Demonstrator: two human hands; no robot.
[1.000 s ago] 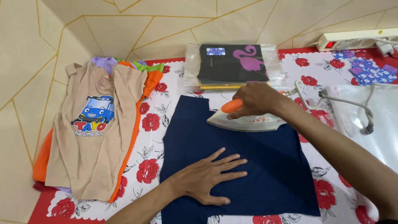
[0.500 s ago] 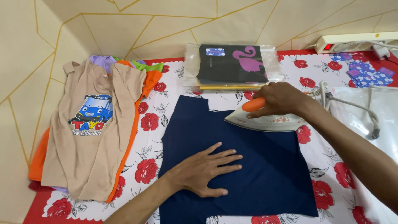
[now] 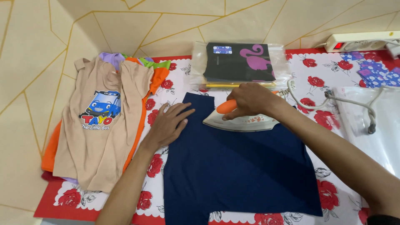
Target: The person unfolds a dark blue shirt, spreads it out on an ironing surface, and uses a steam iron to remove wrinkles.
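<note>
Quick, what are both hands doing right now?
Left hand: open, flat on the navy cloth.
Right hand: closed, holding the iron by its orange handle.

Rose-print cloth [image 3: 325,83] over floor [image 3: 50,37]; navy garment [image 3: 237,166], clothes pile [image 3: 100,125], bagged packet [image 3: 239,62], clear bag [image 3: 375,121] lying on it.

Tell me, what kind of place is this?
Probably a home, with ironing done on the floor. A flowered cloth lies over floor tiles, the right hand pushes an iron over dark blue fabric, and a pile of clothes waits nearby.
</note>
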